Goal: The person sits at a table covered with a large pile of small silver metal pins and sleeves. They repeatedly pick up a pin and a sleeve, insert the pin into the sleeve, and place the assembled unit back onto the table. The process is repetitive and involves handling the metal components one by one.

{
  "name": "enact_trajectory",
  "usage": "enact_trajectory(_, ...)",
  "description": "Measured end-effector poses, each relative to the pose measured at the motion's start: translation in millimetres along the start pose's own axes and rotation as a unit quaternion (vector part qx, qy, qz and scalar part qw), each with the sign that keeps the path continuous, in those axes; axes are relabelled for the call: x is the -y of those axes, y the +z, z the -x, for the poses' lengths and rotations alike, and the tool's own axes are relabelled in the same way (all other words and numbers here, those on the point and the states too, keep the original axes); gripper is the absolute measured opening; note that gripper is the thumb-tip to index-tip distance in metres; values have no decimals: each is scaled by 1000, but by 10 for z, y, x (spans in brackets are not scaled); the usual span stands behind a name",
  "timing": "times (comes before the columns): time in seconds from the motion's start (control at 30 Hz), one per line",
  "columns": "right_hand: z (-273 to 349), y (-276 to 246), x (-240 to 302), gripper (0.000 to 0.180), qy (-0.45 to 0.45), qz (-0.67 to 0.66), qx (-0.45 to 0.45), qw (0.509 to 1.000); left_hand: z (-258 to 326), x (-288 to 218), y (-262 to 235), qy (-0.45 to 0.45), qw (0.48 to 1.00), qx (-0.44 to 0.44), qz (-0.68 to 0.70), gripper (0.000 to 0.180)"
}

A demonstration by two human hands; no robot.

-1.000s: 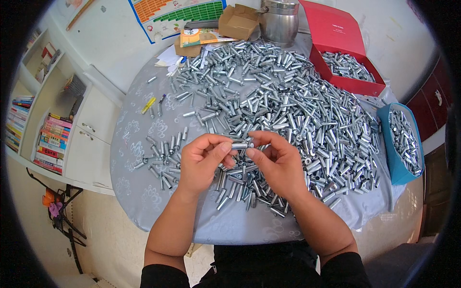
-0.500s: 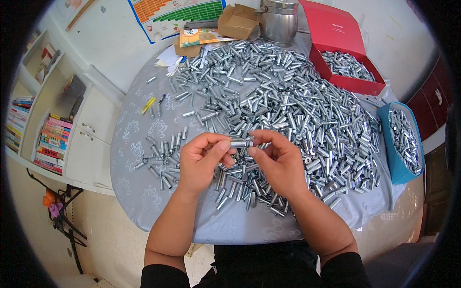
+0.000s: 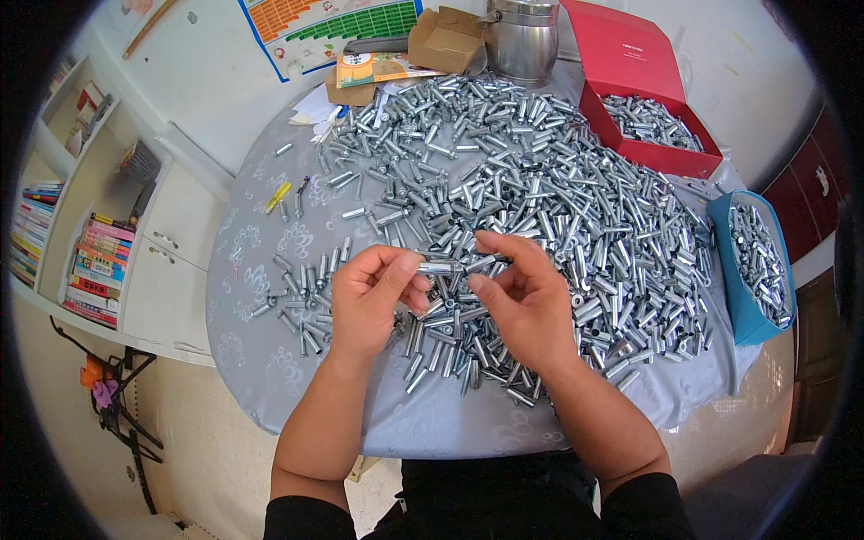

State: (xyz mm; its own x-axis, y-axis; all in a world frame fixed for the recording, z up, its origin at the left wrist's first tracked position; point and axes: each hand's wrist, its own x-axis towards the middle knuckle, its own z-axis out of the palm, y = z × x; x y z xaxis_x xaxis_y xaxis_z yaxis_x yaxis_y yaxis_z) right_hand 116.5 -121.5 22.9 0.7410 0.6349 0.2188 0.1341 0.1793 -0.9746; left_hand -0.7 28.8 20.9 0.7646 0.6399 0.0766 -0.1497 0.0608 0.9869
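My left hand (image 3: 371, 292) pinches a shiny silver expansion bolt (image 3: 437, 268) between thumb and fingers, roughly level, its free end pointing right. Just past that end is my right hand (image 3: 526, 292), thumb and forefinger apart; I see nothing gripped between them, though metal pieces lie behind the gap. Both hands are over the near part of a big heap of silver bolts and sleeves (image 3: 621, 234). A smaller scatter of bolts (image 3: 310, 281) lies left of my left hand.
The heap covers much of a round table with a grey patterned cloth (image 3: 256, 360). At the far right stand a red box (image 3: 652, 160) and a blue bin (image 3: 733, 270), both holding metal parts. A yellow-handled tool (image 3: 278, 197) lies left; a steel pot (image 3: 522, 40) and cardboard box (image 3: 446, 40) stand behind.
My right thumb and forefinger have come off the bolt's right end and spread apart. The left hand keeps its pinch, having shifted slightly left.
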Motion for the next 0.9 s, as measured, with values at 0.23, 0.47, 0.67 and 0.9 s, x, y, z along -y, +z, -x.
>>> enact_trajectory(0.23, 15, -32, -91, 27, -33, 57, 55, 996, 14, -9, 64, 6, 1000, 26, -6, 17)
enact_trajectory(0.47, -6, -3, 6, 20, -28, 40, -30, 998, -7, -3, 28, 0, 1000, 13, 3, 14)
enact_trajectory(0.67, 47, 0, -68, 22, 17, 33, 32, 999, 2, 6, 43, 10, 998, 58, 17, 12)
enact_trajectory(0.9, 41, 15, -9, 22, -5, 69, 26, 997, 11, 18, 49, -11, 998, 57, 4, 11)
